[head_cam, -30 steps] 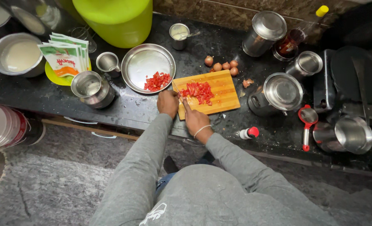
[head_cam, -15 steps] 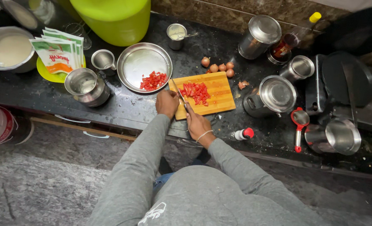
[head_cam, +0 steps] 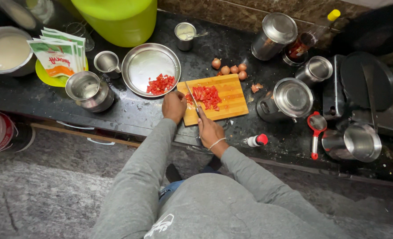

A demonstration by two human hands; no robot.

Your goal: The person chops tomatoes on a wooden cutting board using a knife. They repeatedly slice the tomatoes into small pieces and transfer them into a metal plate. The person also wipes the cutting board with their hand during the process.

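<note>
A wooden cutting board [head_cam: 227, 95] lies on the dark counter with a pile of chopped red tomato [head_cam: 207, 96] on it. My right hand [head_cam: 208, 128] grips the handle of a knife [head_cam: 190, 95], whose blade points away over the board's left part, beside the tomato. My left hand [head_cam: 174, 106] rests at the board's left edge, fingers curled, between the board and a round steel plate [head_cam: 145, 66]. That plate holds a smaller heap of chopped tomato [head_cam: 161, 84] near its right rim.
Several small onions [head_cam: 229, 68] lie behind the board. Steel pots [head_cam: 291, 98], cups [head_cam: 88, 90], a lidded can [head_cam: 274, 35], a green bucket [head_cam: 121, 20], packets [head_cam: 57, 53] on a yellow plate, a red strainer [head_cam: 316, 128] and a small red-capped bottle [head_cam: 256, 140] crowd the counter.
The knife blade has swung from the tomato pile toward the board's left side. My left hand stays at the board's left edge. The camera view shifted slightly.
</note>
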